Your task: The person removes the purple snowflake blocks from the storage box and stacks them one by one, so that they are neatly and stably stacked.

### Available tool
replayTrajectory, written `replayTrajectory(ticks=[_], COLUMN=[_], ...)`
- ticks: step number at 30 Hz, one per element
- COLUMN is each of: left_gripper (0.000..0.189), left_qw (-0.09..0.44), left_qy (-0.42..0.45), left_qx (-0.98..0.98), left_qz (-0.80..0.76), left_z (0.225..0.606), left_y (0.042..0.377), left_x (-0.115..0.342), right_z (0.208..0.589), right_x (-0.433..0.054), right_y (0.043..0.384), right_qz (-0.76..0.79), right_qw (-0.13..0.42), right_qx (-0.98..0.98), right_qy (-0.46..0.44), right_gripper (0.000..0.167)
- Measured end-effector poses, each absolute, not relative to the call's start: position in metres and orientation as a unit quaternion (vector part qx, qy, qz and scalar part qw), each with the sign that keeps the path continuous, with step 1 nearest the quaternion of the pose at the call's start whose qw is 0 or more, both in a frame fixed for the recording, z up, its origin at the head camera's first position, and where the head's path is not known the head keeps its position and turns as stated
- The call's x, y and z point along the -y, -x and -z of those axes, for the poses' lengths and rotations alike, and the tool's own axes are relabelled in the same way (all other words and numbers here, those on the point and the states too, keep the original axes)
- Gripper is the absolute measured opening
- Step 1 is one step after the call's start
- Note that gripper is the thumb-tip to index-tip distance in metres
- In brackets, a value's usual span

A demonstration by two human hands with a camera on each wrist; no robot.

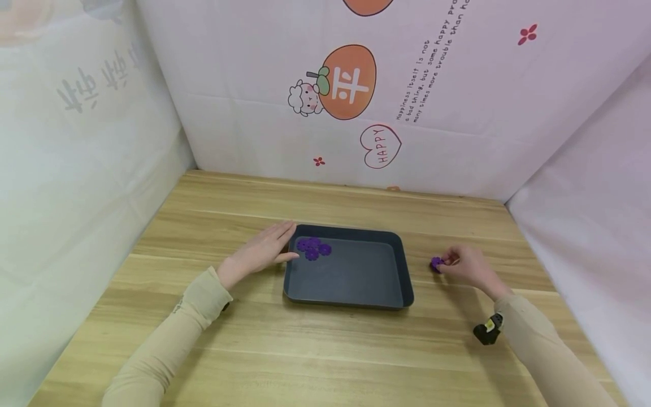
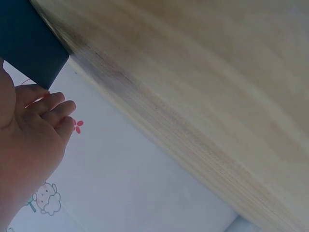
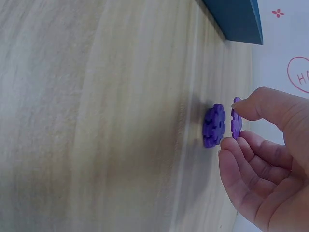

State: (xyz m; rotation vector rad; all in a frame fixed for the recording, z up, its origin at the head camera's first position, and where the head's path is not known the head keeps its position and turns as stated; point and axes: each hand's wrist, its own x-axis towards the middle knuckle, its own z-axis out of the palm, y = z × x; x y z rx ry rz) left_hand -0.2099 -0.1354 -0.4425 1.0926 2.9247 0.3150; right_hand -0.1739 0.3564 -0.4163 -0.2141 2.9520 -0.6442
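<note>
The right hand (image 3: 274, 162) pinches a purple disc (image 3: 236, 123) beside purple pieces (image 3: 214, 126), apparently stacked.

You're pinching a thin purple notched disc (image 3: 236, 123) roughly level, just above a small stack of similar discs (image 3: 213, 126); other purple discs (image 1: 312, 249) are lying clustered inside your dark rectangular tray (image 1: 356, 277), at its far left corner.

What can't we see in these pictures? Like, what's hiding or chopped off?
Head view: part of the left rim of the tray, covered by the left hand.
Head view: bits of the purple pieces inside it, which overlap.
Left wrist view: most of the tray, cut off by the picture's edge.
Right wrist view: how many pieces make the purple stack; their edges blur together.
</note>
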Motion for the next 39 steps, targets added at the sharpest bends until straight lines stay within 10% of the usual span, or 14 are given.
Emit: replayTrajectory(ticks=[39], left_gripper=[0.076], left_qw=[0.007], left_qy=[-0.342], left_qx=[-0.934], left_qz=[-0.107], left_z=[0.444], left_y=[0.211], left_x=[0.136], right_z=[0.423], right_x=[-0.36], right_y=[0.171], right_qz=[0.214], right_qw=[0.075], right_qx=[-0.971], right_qy=[0.07], right_gripper=[0.03])
